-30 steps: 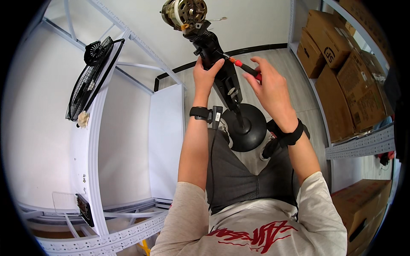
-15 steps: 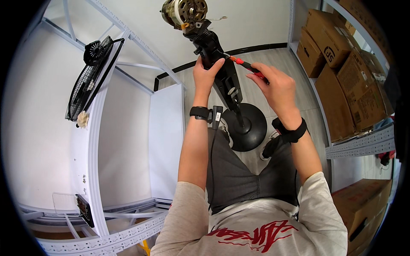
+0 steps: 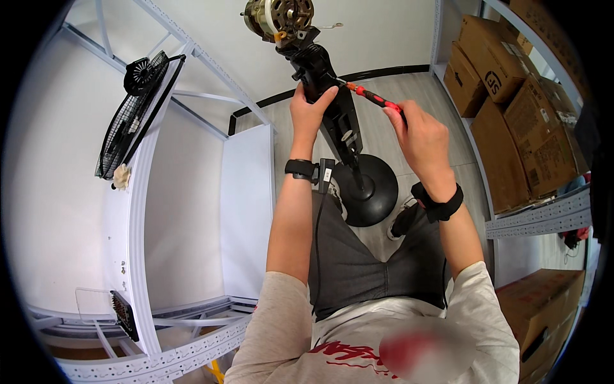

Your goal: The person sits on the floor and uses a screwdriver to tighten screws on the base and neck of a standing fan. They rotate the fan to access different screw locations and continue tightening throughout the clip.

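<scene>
A pedestal fan without its grille stands in front of me. Its bare metal motor (image 3: pixel 281 18) is at the top, its black plastic body (image 3: pixel 343 125) below, and its round black base (image 3: pixel 376 200) is on the floor. My left hand (image 3: pixel 308 116) is wrapped around the upper body, thumb across the front; the fingertips behind it are hidden. In my right hand (image 3: pixel 425 144) is a red-and-black screwdriver (image 3: pixel 377 98), gripped at the end of its handle. Its tip meets the side of the body just above my left thumb; the screw there is too small to make out.
On the white shelf (image 3: pixel 137 256) at left lie a black fan grille (image 3: pixel 121 128), a pale knob-like piece (image 3: pixel 121 176), several tiny metal parts (image 3: pixel 123 267) and a dark rack of small pieces (image 3: pixel 125 315). Cardboard boxes (image 3: pixel 495 61) fill the right-hand shelving.
My right hand has moved a little to the right and down, toward the end of the screwdriver handle, and its grip has turned. The left hand keeps its hold on the fan.
</scene>
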A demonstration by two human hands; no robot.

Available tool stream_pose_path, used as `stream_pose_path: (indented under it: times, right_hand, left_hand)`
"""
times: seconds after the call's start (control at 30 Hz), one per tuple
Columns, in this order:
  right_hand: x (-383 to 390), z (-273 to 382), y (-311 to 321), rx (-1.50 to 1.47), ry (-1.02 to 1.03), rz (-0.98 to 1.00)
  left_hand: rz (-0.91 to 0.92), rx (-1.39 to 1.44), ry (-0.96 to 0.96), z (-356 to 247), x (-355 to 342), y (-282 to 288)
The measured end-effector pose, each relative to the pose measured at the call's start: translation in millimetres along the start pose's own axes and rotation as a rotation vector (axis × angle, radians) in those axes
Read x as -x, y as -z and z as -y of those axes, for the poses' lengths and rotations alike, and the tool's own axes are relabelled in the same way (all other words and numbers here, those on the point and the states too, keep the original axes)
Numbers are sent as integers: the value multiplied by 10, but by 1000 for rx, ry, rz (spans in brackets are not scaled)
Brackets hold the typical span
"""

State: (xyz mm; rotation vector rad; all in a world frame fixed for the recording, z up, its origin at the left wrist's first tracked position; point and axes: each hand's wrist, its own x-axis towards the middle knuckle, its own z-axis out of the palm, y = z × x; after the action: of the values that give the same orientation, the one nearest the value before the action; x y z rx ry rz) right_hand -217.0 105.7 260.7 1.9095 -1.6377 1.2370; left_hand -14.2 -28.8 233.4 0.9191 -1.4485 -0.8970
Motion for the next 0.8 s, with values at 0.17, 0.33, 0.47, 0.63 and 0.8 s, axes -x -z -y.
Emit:
stream_pose_path:
  times: [0.17,0.33,0.47,0.63,0.8]
  right_hand:
    - [-32,76,44,-115,-137,42]
    - [-30,95,71,-185,-78,-15]
    - [-42,105,105,-53,-30,0]
    - [-50,82,66,-118,-151,79]
    - [-78,121,97,-239,-287,131]
  left_hand:
    - [-23,-2,-13,13,9,-14]
    - [-35,-5,-31,28,7,-12]
    - [-27,-30,-14,21,19,-7]
    - [-26,-19,-6,16,10,-10]
    - [-9,-3,-16,36,6,-10]
